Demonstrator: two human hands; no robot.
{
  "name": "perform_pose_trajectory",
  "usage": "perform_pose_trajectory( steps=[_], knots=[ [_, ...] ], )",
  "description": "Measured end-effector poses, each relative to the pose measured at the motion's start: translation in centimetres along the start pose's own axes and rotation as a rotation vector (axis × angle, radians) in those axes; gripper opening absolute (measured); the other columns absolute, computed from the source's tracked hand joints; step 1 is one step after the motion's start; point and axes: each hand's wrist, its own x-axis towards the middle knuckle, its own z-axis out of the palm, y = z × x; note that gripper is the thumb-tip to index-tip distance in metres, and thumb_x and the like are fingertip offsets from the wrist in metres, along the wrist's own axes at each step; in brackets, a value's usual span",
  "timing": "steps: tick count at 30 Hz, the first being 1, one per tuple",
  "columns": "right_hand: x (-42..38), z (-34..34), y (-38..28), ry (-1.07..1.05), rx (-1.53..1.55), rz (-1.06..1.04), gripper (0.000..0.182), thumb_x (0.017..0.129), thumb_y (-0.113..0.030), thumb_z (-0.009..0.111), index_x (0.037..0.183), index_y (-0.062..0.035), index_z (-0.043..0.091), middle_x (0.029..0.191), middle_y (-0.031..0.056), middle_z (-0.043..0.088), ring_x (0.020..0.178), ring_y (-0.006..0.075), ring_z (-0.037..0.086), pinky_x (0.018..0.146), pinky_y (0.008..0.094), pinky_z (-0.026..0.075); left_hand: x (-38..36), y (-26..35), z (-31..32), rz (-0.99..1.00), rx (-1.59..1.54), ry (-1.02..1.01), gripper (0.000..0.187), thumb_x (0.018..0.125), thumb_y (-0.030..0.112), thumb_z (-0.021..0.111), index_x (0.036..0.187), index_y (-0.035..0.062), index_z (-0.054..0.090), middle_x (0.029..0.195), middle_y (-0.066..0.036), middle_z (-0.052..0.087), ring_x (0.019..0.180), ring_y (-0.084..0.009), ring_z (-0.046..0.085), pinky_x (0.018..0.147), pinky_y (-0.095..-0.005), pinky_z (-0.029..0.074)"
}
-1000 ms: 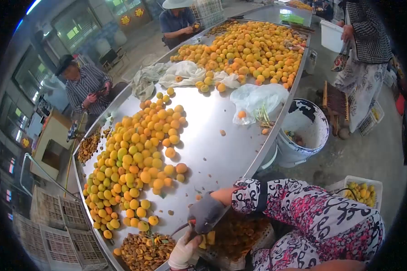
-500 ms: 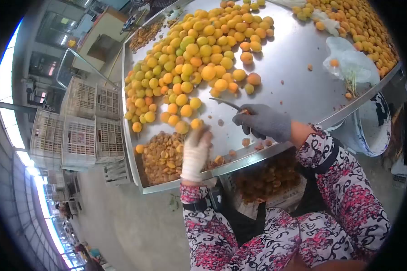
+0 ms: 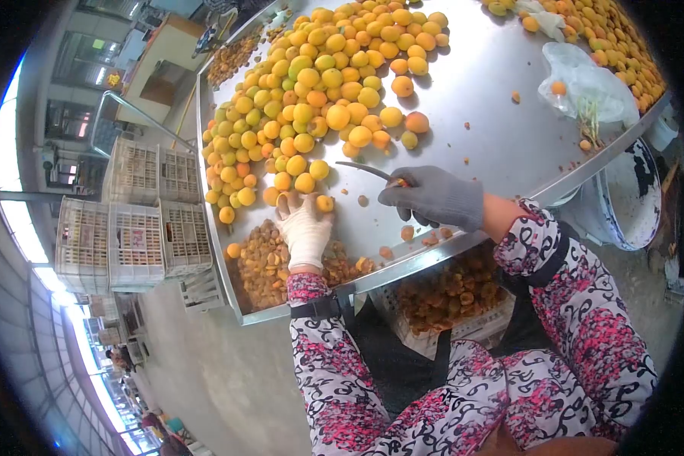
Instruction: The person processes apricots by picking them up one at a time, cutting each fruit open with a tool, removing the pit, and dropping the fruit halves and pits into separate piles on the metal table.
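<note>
My left hand (image 3: 305,232), in a whitish glove with bare fingertips, is at the near edge of the pile of yellow-orange apricots (image 3: 311,114). Its fingers curl round an apricot (image 3: 324,204), partly hidden by the hand. Below and left of that hand lies a heap of brown pits (image 3: 262,266). My right hand (image 3: 433,197), gloved in grey, is closed round the handle of a small knife (image 3: 365,169). The curved dark blade points left over the bare metal, apart from the fruit.
The metal table (image 3: 486,114) has a raised rim. Under its near edge is a crate of pitted apricot flesh (image 3: 448,296). A plastic bag (image 3: 585,83) lies at right, above a white bucket (image 3: 631,201). Stacked crates (image 3: 133,235) stand on the left.
My left hand has moved left and up to the edge of the apricots. My right hand keeps the knife, shifted slightly left. The view has tilted a little.
</note>
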Motion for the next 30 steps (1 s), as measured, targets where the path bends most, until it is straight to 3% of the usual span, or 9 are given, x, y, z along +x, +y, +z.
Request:
perform_pose_trajectory(
  steps=[3, 5, 8, 12, 14, 17, 25, 26, 30],
  knots=[
    [0.3, 0.2, 0.6, 0.011, 0.051, -0.022, 0.032, 0.085, -0.033, 0.06, 0.096, -0.0037, 0.056, 0.068, 0.0018, 0.054, 0.051, 0.0066, 0.044, 0.046, 0.0209, 0.037, -0.1, 1.0, -0.6, 0.05, 0.029, 0.093, 0.051, 0.068, 0.02, 0.072, 0.116, 0.0142, 0.055, 0.12, -0.014, 0.051, 0.116, -0.0289, 0.042, 0.1, -0.0403, 0.032],
    [0.4, 0.5, 0.9, 0.058, 0.066, -0.044, 0.038, 0.082, -0.039, 0.06, 0.094, -0.0035, 0.057, 0.068, 0.0028, 0.054, 0.051, 0.0085, 0.047, 0.046, 0.0225, 0.04, -1.4, 2.9, -1.5, -0.152, -1.212, -0.089, 0.044, 0.075, 0.007, 0.067, 0.116, 0.0065, 0.052, 0.111, -0.01, 0.054, 0.102, -0.0207, 0.052, 0.088, -0.0331, 0.044],
    [1.1, 1.4, 1.6, 0.145, 0.088, -0.105, 0.05, 0.078, -0.049, 0.063, 0.094, -0.0015, 0.058, 0.07, 0.0031, 0.055, 0.052, 0.0091, 0.049, 0.045, 0.0234, 0.042, -3.2, 8.3, -5.9, -0.175, -1.475, -0.202, 0.041, 0.078, 0.006, 0.061, 0.117, 0.003, 0.049, 0.096, -0.007, 0.059, 0.087, -0.0153, 0.055, 0.077, -0.0292, 0.047],
    [3.3, 3.1, 3.3, 0.233, 0.297, -0.309, 0.044, 0.078, -0.039, 0.066, 0.099, -0.0011, 0.059, 0.069, 0.0042, 0.057, 0.052, 0.0076, 0.05, 0.043, 0.0227, 0.042, -3.9, 9.5, -3.0, 0.05, -1.172, -0.008, 0.047, 0.08, 0.007, 0.055, 0.124, 0.0029, 0.042, 0.094, -0.015, 0.058, 0.069, -0.0225, 0.058, 0.068, -0.0342, 0.049],
    [2.2, 1.9, 1.5, 0.207, 0.124, -0.113, 0.039, 0.078, -0.033, 0.066, 0.1, -0.0019, 0.056, 0.069, 0.0025, 0.056, 0.051, 0.0084, 0.05, 0.042, 0.0208, 0.04, -3.5, 9.2, -5.1, -0.088, -1.553, -0.306, 0.051, 0.085, 0.009, 0.051, 0.133, 0.0018, 0.035, 0.104, -0.008, 0.055, 0.087, -0.0126, 0.054, 0.076, -0.0271, 0.047],
    [2.5, 1.4, 1.6, 0.135, 0.147, -0.109, 0.04, 0.078, -0.033, 0.066, 0.1, -0.0021, 0.057, 0.069, 0.002, 0.056, 0.05, 0.0082, 0.049, 0.041, 0.0208, 0.039, -3.1, 8.5, -5.2, -0.179, -1.768, -0.359, 0.046, 0.088, 0.015, 0.048, 0.131, 0.001, 0.038, 0.109, -0.009, 0.054, 0.094, -0.0143, 0.054, 0.081, -0.0275, 0.045],
    [2.4, 2.5, 0.6, 0.175, 0.063, -0.087, 0.035, 0.077, -0.029, 0.068, 0.099, -0.0047, 0.056, 0.073, 0.0006, 0.056, 0.054, 0.0054, 0.047, 0.046, 0.0218, 0.039, -3.9, 7.8, -4.6, -0.057, -1.731, -0.259, 0.041, 0.087, 0.016, 0.051, 0.125, 0.0009, 0.043, 0.1, -0.008, 0.058, 0.085, -0.0145, 0.055, 0.076, -0.027, 0.046],
    [2.5, 2.7, 0.9, 0.216, 0.005, -0.276, 0.032, 0.079, -0.03, 0.065, 0.098, -0.0048, 0.056, 0.071, 0.001, 0.056, 0.052, 0.0059, 0.047, 0.045, 0.0213, 0.038, -3.8, 7.9, -4.4, -0.058, -1.788, -0.223, 0.04, 0.087, 0.016, 0.051, 0.123, 0.0, 0.044, 0.1, -0.009, 0.057, 0.084, -0.0156, 0.056, 0.076, -0.0276, 0.046],
    [1.3, 1.8, 0.1, 0.215, 0.174, -0.111, 0.027, 0.087, -0.029, 0.056, 0.097, -0.0039, 0.053, 0.066, 0.0002, 0.051, 0.048, 0.0066, 0.044, 0.043, 0.0205, 0.037, -4.0, 7.4, -4.7, -0.226, -1.836, -0.23, 0.05, 0.084, 0.023, 0.055, 0.124, -0.0043, 0.041, 0.107, -0.014, 0.056, 0.089, -0.0206, 0.06, 0.083, -0.0314, 0.047]
  ],
)
